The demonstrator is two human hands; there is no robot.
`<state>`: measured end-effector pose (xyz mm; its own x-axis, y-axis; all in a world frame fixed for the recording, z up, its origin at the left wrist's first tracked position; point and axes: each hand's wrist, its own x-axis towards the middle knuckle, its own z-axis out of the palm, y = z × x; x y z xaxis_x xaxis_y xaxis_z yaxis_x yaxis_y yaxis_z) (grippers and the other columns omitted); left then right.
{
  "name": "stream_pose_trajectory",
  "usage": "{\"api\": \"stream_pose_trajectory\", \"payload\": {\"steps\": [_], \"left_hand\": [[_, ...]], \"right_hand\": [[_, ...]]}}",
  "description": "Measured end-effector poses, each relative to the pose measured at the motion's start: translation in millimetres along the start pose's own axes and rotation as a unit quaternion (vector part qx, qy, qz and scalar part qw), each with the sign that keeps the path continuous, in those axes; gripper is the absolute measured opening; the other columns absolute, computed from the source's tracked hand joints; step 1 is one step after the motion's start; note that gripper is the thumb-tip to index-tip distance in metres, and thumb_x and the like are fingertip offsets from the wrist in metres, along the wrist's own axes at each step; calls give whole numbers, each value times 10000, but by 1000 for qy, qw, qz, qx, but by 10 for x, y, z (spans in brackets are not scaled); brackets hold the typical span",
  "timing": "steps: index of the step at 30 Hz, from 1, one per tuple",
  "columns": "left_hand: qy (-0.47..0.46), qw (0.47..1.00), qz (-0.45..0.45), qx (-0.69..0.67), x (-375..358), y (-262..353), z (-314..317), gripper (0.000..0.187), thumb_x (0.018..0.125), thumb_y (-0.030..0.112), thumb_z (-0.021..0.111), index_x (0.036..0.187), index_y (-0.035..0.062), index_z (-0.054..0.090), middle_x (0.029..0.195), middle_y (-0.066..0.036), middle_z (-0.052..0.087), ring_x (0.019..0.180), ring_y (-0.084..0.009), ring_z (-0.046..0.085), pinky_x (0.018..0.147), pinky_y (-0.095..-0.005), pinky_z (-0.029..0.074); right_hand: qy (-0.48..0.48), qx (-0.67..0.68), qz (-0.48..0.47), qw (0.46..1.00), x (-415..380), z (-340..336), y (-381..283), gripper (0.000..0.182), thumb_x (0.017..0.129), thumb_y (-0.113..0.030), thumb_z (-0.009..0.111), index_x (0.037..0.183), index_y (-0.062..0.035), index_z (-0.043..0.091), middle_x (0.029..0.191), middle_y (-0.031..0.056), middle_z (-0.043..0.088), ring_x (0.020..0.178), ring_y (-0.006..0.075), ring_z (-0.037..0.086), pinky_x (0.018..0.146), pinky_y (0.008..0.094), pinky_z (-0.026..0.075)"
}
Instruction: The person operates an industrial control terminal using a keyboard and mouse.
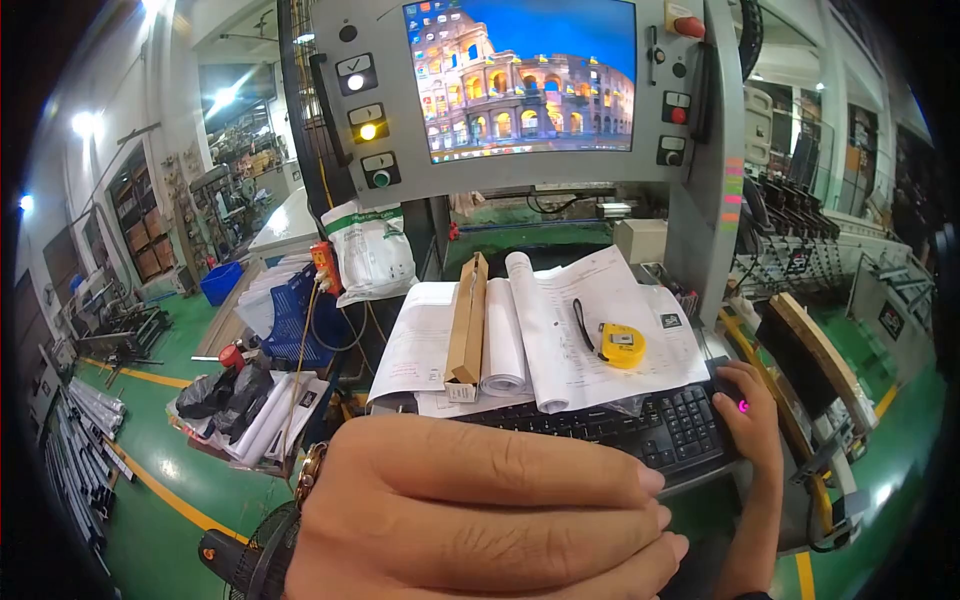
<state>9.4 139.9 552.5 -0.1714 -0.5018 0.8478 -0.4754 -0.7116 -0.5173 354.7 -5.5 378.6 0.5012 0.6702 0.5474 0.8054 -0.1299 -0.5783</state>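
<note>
My left hand [480, 510] fills the lower foreground, its back toward me and its fingers stretched out side by side to the right. The thumb and palm are hidden, and no held thing shows. A bracelet [309, 475] is on that wrist. At the keyboard's right end, my right hand [748, 415] is curled over a dark computer mouse [717, 368], mostly covered, with a pink glow near the thumb. Behind my left hand lies a black keyboard [680, 430], partly under papers [640, 290]. A yellow tape measure [622, 345] rests on the papers beside a long cardboard box [467, 325] and rolled sheets [503, 340].
Above the desk a control panel frames a lit monitor [530, 80]. A white plastic bag [370, 250] hangs at the left. Below it, a cart holds black bags [235, 400] and paper rolls. A machine frame with a wooden board [820, 360] stands at the right.
</note>
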Motion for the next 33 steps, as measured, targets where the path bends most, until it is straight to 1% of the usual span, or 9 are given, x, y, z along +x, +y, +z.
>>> {"api": "stream_pose_trajectory", "payload": {"steps": [8,12,15,17,18,20,23,27,33], "left_hand": [[-15,999,-30,-4,44,59,-27,141,931,138,777,818,54,788,895,-110,851,847,-234,834,825,-412,706],[-10,1000,-22,-5,35,33,-18,157,932,155,779,809,57,786,893,-107,852,845,-236,834,824,-413,707],[-35,995,-94,-10,145,130,-76,164,935,162,779,809,58,786,895,-107,852,848,-239,835,825,-415,707],[42,992,-115,23,115,200,60,165,937,162,779,809,57,786,897,-108,852,851,-240,836,827,-415,708],[133,984,-101,57,9,208,351,165,937,161,778,809,56,786,897,-108,852,851,-240,836,827,-415,708],[147,985,-65,59,-34,162,382,163,936,158,778,809,55,786,897,-108,851,851,-240,836,828,-415,708],[-20,998,-60,-7,70,84,-62,157,930,152,780,808,54,786,896,-109,850,847,-239,835,828,-415,708],[-44,989,-139,-14,189,212,-94,145,919,146,785,807,54,787,893,-112,849,844,-239,833,826,-415,708],[-49,998,-37,-12,93,52,-93,141,911,140,787,803,49,782,887,-115,847,840,-239,833,827,-413,709]], "right_hand": [[-3,23,1,1000,2,13,27,573,904,-157,794,1443,-8,671,1468,183,680,1350,367,679,1167,434,506],[4,16,-3,1000,-3,26,68,560,894,-153,798,1425,-13,686,1483,183,674,1357,370,677,1175,431,504],[0,20,10,1000,-10,4,7,547,896,-163,793,1413,-15,695,1494,182,670,1371,377,669,1180,433,501],[-2,15,4,1000,-9,0,21,537,898,-168,788,1406,-16,701,1501,182,666,1380,381,663,1183,435,498],[-1,14,4,1000,-12,2,20,535,899,-171,786,1405,-15,701,1501,182,665,1382,382,661,1182,436,498],[0,11,4,1000,-14,5,11,533,901,-176,783,1403,-14,702,1501,183,665,1385,383,658,1180,437,498],[-3,11,6,1000,-10,-3,-7,539,900,-184,793,1404,-16,702,1503,183,665,1382,383,660,1175,436,500],[-2,10,1,1000,-8,1,20,529,920,-215,805,1395,-6,707,1502,186,665,1379,376,662,1170,436,501],[2,15,6,1000,-3,3,-19,540,945,-279,811,1394,5,713,1505,191,662,1377,371,664,1168,435,503]]}}
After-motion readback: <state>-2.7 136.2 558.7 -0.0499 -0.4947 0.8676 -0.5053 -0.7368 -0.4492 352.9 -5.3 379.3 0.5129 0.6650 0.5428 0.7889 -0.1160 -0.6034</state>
